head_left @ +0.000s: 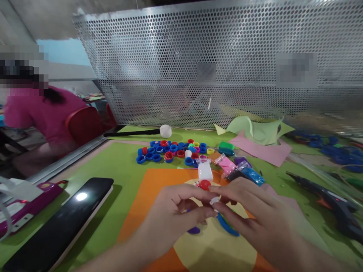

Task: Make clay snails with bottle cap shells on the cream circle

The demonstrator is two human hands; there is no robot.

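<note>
My left hand (176, 211) and my right hand (255, 211) meet over a yellow paper circle (210, 245) on an orange sheet (150, 192). Between the fingertips of both hands is a small white piece (214, 200), pinched. Under the hands lie a blue clay strip (227, 225) and a small purple bit (194, 229) on the circle. A red bottle cap (204, 184) sits just beyond my fingers, with a white packet (205, 171) behind it.
Several blue and red bottle caps (170, 150) lie farther back, beside clay packets (227, 164). A black phone (59, 226) lies at the left, a glue gun (331, 200) at the right. Green and pink paper (261, 139) rests by a perforated metal screen (227, 64). A person in pink (42, 113) sits at the left.
</note>
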